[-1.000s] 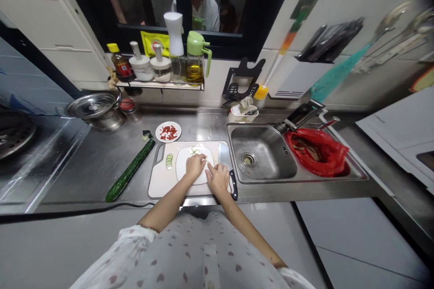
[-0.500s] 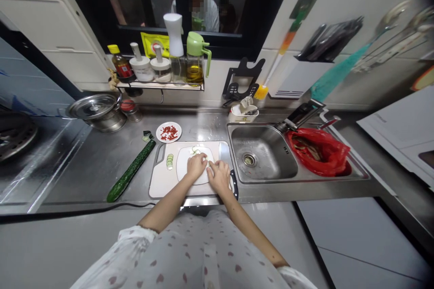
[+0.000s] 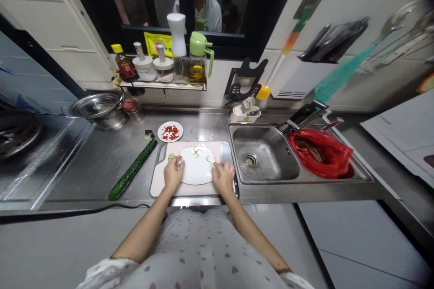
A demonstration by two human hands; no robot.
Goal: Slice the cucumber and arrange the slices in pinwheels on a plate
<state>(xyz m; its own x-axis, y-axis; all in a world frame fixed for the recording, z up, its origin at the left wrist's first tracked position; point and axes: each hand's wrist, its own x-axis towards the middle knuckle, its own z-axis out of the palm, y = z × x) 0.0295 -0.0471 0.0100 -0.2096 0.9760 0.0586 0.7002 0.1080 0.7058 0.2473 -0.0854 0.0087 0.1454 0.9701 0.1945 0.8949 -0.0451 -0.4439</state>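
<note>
My left hand (image 3: 174,173) is over the left part of the cutting board (image 3: 159,180), beside a white plate (image 3: 193,174). Its fingers are bent and a little apart, next to cucumber slices (image 3: 171,156) that it partly covers. At the plate's right rim, my right hand (image 3: 223,177) has its fingers curled together; whatever they may hold is hidden. Thin cucumber slices (image 3: 209,160) lie on the plate near its fingertips, and more slices (image 3: 195,151) form a curved group near the far rim. A knife (image 3: 236,185) lies along the board's right side, partly behind my right hand.
A long cucumber (image 3: 133,170) lies left of the board, with cut ends (image 3: 149,135) behind it. A small plate (image 3: 179,126) holds chopped red pieces. To the right are the sink (image 3: 264,169) and a red bag (image 3: 339,162). A lidded pot (image 3: 111,119) stands back left.
My left hand has moved left from the plate's middle to the slices on the board. My right hand has shifted slightly right, and the slices on the plate are uncovered.
</note>
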